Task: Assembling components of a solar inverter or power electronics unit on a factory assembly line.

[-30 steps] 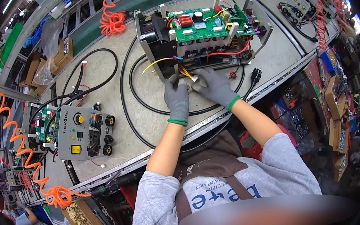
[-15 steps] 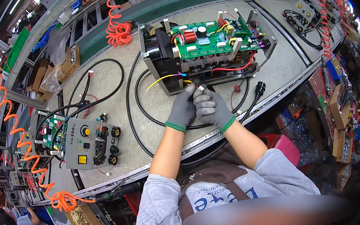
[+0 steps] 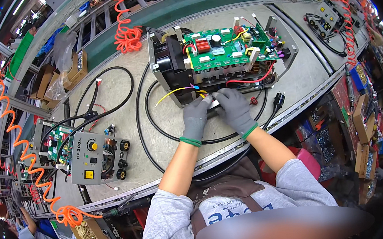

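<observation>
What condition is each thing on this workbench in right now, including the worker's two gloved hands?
Left hand: gloved, fingers pinched on a small white connector.
Right hand: gloved, gripping the same connector.
Open machine chassis: cover off, green circuit board exposed on top.
Yellow wire: loose, trailing from the chassis.
Black power cable: looped on the belt, plug unplugged.
Grey front panel: detached, lying flat.
Orange coiled hose: hanging slack.

Grey workbench runs diagonally thru centre of frame. Green shelf rail along top edge, w/ orange coiled air hoses hanging (another at far left). Cardboard boxes upper left; parts bins at right.
</observation>
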`<control>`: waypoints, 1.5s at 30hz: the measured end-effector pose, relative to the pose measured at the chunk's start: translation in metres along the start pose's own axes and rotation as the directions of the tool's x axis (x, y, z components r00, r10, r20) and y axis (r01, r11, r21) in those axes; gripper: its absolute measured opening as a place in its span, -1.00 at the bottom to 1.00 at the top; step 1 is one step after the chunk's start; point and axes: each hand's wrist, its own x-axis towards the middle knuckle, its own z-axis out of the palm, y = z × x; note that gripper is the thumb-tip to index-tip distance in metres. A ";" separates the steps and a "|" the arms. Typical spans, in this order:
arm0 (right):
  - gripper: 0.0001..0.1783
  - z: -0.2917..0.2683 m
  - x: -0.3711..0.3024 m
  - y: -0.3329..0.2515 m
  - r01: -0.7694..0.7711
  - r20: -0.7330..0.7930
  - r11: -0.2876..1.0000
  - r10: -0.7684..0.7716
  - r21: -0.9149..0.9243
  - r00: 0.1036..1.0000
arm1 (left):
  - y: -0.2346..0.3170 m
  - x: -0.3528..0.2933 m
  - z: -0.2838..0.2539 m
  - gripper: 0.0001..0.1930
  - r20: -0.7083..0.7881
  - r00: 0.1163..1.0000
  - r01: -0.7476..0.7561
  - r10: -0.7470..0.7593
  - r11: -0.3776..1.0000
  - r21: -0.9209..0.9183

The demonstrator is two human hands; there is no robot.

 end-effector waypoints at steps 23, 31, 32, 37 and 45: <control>-0.74 -0.014 0.016 0.005 0.332 0.036 0.933 -0.330 -0.136 0.943 | -0.008 0.002 -0.004 -0.73 0.069 0.989 0.145 -0.128 0.864 -0.482; -0.64 -0.004 0.013 -0.012 -0.612 0.765 -0.460 0.382 0.644 0.518 | 0.024 -0.008 -0.020 -0.66 0.144 0.974 0.179 -0.172 0.983 -0.030; -0.63 -0.006 0.014 -0.014 -0.653 0.712 -0.295 0.390 0.697 0.584 | 0.024 -0.007 -0.021 -0.65 0.196 0.963 0.197 -0.186 0.980 -0.035; -0.62 -0.017 0.015 -0.018 -0.741 0.619 0.272 0.416 0.614 0.666 | 0.005 -0.009 -0.024 -0.68 0.272 0.947 0.260 -0.172 0.908 -0.328; -0.75 0.004 0.009 0.019 -0.188 0.078 0.912 0.171 0.363 0.982 | 0.009 -0.012 -0.019 -0.74 0.096 0.995 -0.070 0.031 0.895 0.440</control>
